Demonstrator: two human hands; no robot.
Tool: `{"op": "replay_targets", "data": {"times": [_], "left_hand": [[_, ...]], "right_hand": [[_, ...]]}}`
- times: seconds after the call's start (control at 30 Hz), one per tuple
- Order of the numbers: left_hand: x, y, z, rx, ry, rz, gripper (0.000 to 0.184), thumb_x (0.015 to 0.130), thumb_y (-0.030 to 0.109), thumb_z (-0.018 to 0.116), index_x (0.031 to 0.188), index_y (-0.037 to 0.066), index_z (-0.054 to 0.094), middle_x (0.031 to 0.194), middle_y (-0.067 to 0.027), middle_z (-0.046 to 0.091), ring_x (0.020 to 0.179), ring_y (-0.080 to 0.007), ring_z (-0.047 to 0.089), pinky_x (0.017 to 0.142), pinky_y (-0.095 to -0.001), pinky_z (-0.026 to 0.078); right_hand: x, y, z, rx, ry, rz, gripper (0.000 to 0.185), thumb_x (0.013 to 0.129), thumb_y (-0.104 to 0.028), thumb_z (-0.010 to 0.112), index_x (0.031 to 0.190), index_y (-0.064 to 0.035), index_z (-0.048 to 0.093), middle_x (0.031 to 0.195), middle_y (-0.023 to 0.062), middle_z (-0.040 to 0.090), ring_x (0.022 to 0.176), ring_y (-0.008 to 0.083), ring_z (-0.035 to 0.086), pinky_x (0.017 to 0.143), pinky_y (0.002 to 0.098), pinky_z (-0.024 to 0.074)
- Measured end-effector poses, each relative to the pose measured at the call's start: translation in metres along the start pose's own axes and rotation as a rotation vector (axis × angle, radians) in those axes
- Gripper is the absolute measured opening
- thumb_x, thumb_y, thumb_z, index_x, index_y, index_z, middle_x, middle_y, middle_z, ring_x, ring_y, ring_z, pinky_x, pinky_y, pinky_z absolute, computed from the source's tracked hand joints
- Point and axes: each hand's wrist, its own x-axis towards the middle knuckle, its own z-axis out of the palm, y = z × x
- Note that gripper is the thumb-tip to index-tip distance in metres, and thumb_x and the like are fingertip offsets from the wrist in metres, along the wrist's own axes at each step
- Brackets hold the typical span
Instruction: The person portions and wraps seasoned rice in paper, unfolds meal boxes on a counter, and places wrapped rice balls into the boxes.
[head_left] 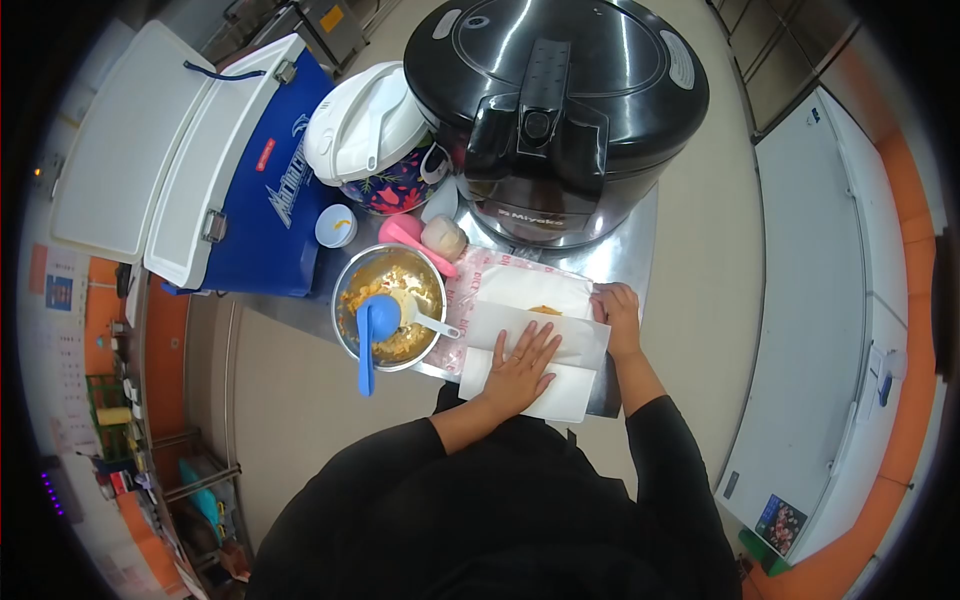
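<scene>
My left hand [520, 372] lies flat with spread fingers on a folded sheet of white paper [580, 338]. At the right edge of the paper, the fingers of my right hand [618, 312] are bent together around the border; what they pinch is too small to make out. A bit of yellowish food [545, 310] shows at the upper fold of the paper. Left of the paper stands a metal bowl [345, 345] with orange-yellow food, a blue spoon [366, 350] and a white-handled scoop [436, 325]. Beneath the paper is a sheet with red print [465, 285].
A large black rice cooker [560, 190] stands behind the paper. Further left are a white flowered cooker [385, 185], an open blue cooler box [262, 220], a small white cup [336, 226] and a pink spoon [405, 232]. A white chest freezer [800, 300] is at right.
</scene>
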Motion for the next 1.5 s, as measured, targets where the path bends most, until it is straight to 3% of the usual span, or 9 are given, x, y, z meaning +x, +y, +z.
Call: {"op": "replay_targets", "data": {"times": [0.33, 0.63, 0.77, 0.97, 1.07, 1.27, 1.37, 1.43, 1.5], "left_hand": [[0.002, 0.000, -0.003, -0.010, -0.010, -0.001, 0.063, 0.092, 0.043, 0.057, 0.148, 0.017, 0.040, 0.158, -0.0047, 0.030, 0.149, -0.0248, 0.020, 0.115, -0.0597, 0.007], [-0.001, 0.000, -0.004, -0.015, -0.018, -0.005, 0.062, 0.093, 0.042, 0.056, 0.147, 0.018, 0.041, 0.159, -0.0049, 0.028, 0.149, -0.0256, 0.019, 0.115, -0.0602, 0.006], [-0.001, 0.001, -0.006, -0.039, -0.034, -0.016, 0.063, 0.094, 0.042, 0.053, 0.150, 0.017, 0.037, 0.160, -0.0044, 0.027, 0.150, -0.0243, 0.017, 0.116, -0.0602, 0.006], [-0.001, 0.001, -0.004, -0.021, -0.021, -0.002, 0.062, 0.093, 0.043, 0.055, 0.147, 0.017, 0.041, 0.159, -0.0053, 0.028, 0.149, -0.0261, 0.018, 0.115, -0.0606, 0.005], [-0.001, 0.002, -0.010, -0.057, -0.033, -0.002, 0.064, 0.094, 0.042, 0.054, 0.150, 0.016, 0.037, 0.160, -0.0046, 0.027, 0.150, -0.0251, 0.017, 0.117, -0.0593, 0.005], [0.026, 0.006, -0.028, -0.485, 0.021, 0.165, 0.048, 0.091, 0.019, 0.061, 0.137, 0.009, 0.050, 0.142, -0.0122, 0.047, 0.134, -0.0304, 0.042, 0.109, -0.0462, 0.034], [0.049, 0.022, -0.028, -0.735, 0.108, 0.107, 0.035, 0.094, 0.013, 0.059, 0.127, 0.004, 0.056, 0.122, -0.0133, 0.060, 0.108, -0.0272, 0.061, 0.090, -0.0373, 0.051], [0.069, 0.032, -0.026, -1.181, -0.146, -0.466, 0.029, 0.098, 0.018, 0.058, 0.118, -0.003, 0.056, 0.107, -0.0132, 0.066, 0.086, -0.0213, 0.067, 0.074, -0.0328, 0.056], [0.087, 0.032, -0.023, -1.341, -0.199, -0.577, 0.031, 0.098, 0.021, 0.058, 0.115, -0.004, 0.056, 0.102, -0.0123, 0.066, 0.081, -0.0189, 0.067, 0.071, -0.0306, 0.057]], "right_hand": [[0.027, 0.016, -0.002, 0.134, -0.312, 0.277, 0.020, 0.074, -0.007, 0.075, 0.089, -0.0028, 0.063, 0.091, 0.0157, 0.063, 0.086, 0.0347, 0.061, 0.076, 0.0426, 0.0490], [0.033, -0.012, -0.021, 0.174, -0.278, 0.452, 0.017, 0.074, -0.012, 0.078, 0.080, -0.0024, 0.065, 0.083, 0.0130, 0.066, 0.078, 0.0317, 0.064, 0.070, 0.0396, 0.0510], [0.028, -0.007, -0.020, 0.077, -0.237, 0.280, 0.013, 0.075, -0.012, 0.077, 0.079, -0.0025, 0.069, 0.082, 0.0124, 0.066, 0.076, 0.0313, 0.064, 0.071, 0.0402, 0.0512], [0.018, -0.009, -0.019, 0.075, -0.057, 0.165, 0.010, 0.078, -0.006, 0.073, 0.088, -0.0031, 0.072, 0.089, 0.0116, 0.066, 0.075, 0.0297, 0.064, 0.070, 0.0372, 0.0526], [0.016, -0.010, -0.023, 0.134, -0.103, 0.316, 0.016, 0.080, -0.004, 0.072, 0.096, -0.0030, 0.071, 0.094, 0.0117, 0.067, 0.076, 0.0279, 0.066, 0.071, 0.0342, 0.0539], [0.010, -0.010, -0.034, 0.345, -0.045, 0.492, 0.016, 0.082, -0.004, 0.071, 0.097, -0.0006, 0.070, 0.090, 0.0139, 0.067, 0.077, 0.0247, 0.067, 0.072, 0.0333, 0.0535], [0.001, -0.008, -0.041, 0.351, -0.117, 0.431, 0.010, 0.082, -0.005, 0.071, 0.090, 0.0010, 0.069, 0.087, 0.0133, 0.067, 0.078, 0.0236, 0.066, 0.071, 0.0322, 0.0528], [0.007, -0.032, -0.056, 0.406, -0.217, 0.611, 0.010, 0.081, -0.007, 0.073, 0.084, 0.0017, 0.068, 0.085, 0.0126, 0.065, 0.075, 0.0216, 0.064, 0.070, 0.0317, 0.0518], [0.004, -0.042, -0.059, 0.386, -0.223, 0.570, 0.013, 0.080, -0.007, 0.075, 0.080, 0.0016, 0.065, 0.082, 0.0099, 0.064, 0.072, 0.0177, 0.061, 0.067, 0.0296, 0.0498]]}}
